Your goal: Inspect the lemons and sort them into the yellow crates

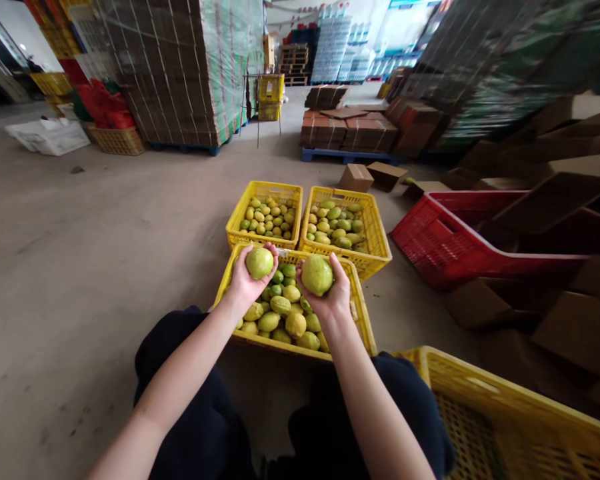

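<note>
Each hand holds one yellow-green lemon above the nearest yellow crate. My left hand is closed around the smaller, smooth-looking lemon. A larger, bumpier lemon rests in my right hand, with the fingers and thumb curled about its sides. Below the hands, the crate contains many lemons, some green and some yellower. Just beyond it stand two more yellow crates side by side, the left one with smaller lemons and the right one with longer green-yellow ones.
At the lower right, another yellow crate stands beside my knee. Further right are a red crate and a heap of cardboard boxes. Flattened cartons lie on a blue pallet ahead. A wrapped stack stands at the back left.
</note>
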The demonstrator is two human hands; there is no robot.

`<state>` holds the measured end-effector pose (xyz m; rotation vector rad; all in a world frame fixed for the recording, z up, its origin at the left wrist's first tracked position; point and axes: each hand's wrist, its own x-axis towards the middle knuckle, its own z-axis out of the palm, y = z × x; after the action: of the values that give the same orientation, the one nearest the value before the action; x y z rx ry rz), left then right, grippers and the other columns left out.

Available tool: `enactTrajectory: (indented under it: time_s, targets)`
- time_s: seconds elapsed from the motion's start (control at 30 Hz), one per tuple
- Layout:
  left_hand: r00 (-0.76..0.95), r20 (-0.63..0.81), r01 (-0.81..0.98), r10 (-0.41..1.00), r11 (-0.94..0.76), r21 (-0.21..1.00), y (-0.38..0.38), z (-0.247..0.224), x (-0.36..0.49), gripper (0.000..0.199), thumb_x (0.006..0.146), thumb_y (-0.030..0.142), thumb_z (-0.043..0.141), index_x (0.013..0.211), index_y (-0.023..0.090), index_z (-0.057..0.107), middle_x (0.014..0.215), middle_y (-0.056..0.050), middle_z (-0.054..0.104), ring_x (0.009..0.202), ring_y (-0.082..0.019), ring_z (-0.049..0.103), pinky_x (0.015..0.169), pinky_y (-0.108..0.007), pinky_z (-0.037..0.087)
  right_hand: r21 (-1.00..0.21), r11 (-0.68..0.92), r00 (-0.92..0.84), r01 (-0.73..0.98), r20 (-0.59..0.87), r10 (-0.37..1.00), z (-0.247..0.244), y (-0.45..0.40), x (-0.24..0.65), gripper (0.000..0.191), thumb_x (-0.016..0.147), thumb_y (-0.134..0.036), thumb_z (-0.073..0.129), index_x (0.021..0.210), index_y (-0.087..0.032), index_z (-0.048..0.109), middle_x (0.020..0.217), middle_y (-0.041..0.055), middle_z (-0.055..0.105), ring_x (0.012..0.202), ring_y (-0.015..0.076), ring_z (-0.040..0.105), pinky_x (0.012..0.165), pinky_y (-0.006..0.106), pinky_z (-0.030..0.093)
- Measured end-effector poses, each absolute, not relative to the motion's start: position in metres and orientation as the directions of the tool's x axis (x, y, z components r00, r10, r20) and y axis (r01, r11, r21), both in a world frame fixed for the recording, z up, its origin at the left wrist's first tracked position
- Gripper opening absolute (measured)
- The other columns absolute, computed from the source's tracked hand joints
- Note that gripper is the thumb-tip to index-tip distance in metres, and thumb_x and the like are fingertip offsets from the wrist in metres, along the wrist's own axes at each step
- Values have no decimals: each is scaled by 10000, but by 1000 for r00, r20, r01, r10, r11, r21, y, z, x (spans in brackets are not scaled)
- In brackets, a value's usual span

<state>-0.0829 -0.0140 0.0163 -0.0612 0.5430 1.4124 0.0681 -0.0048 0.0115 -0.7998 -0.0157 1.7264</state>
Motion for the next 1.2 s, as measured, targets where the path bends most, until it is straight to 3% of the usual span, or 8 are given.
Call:
enactTrajectory:
  time_s: [0.1,0.23,0.43,0.67,0.77,0.87,1.03,1.2]
  targets:
    - [-23,-388,-952,921,98,289,-15,19,-85,103,859,244,571,922,182,625,782,-33,687,757,-144,686,733,-229,575,-442,-316,-58,-839,-505,861,10,-4,68,105,747,-227,672,790,-217,577,637,-16,678,567,167,661,541,292,591]
    - [-13,-390,-949,921,111,295,-17,21,-86,41,825,176,574,849,174,607,748,-16,667,737,-135,681,722,-227,570,-470,-405,-80,-784,-571,817,6,-2,69,90,783,-278,603,824,-198,605,624,26,693,569,195,677,506,295,578]
    - [64,-439,-915,896,228,332,-16,11,-85,147,870,244,509,888,172,636,831,-62,698,693,-150,679,604,-238,553,-434,-435,-124,-789,-580,805,-11,5,67,233,869,-313,438,879,-181,629,682,82,723,586,215,695,463,304,551]
    - [79,-429,-923,900,228,308,-14,10,-82,250,954,288,434,996,154,640,892,-88,716,824,-180,707,731,-275,589,-488,-404,-115,-774,-519,847,-14,4,64,160,877,-318,523,899,-196,624,684,53,725,588,229,699,541,383,600]
    - [96,-422,-926,902,236,294,-17,16,-81,207,910,313,531,993,158,642,839,-69,704,810,-188,702,765,-294,593,-497,-409,-147,-765,-485,862,-7,1,64,140,841,-324,617,864,-188,633,700,42,726,596,202,696,572,347,614]
    - [129,-381,-924,916,251,290,-19,18,-81,106,884,219,548,927,189,640,787,-34,686,770,-156,688,745,-253,585,-501,-417,-157,-758,-480,863,-2,-2,65,99,790,-249,677,856,-186,637,672,21,714,574,175,680,562,302,614]
    - [169,-410,-890,896,318,327,-17,12,-80,95,871,204,540,851,190,632,760,-29,666,701,-137,666,674,-237,575,-445,-496,-240,-745,-515,823,2,-2,66,221,865,-335,537,893,-146,648,682,83,720,578,207,687,527,327,607]
    - [154,-428,-892,891,311,327,-15,10,-81,137,880,208,516,805,187,628,748,-30,663,700,-139,660,659,-242,569,-452,-497,-220,-741,-535,816,8,-3,63,220,879,-300,483,870,-148,642,636,80,705,601,225,700,549,348,609]
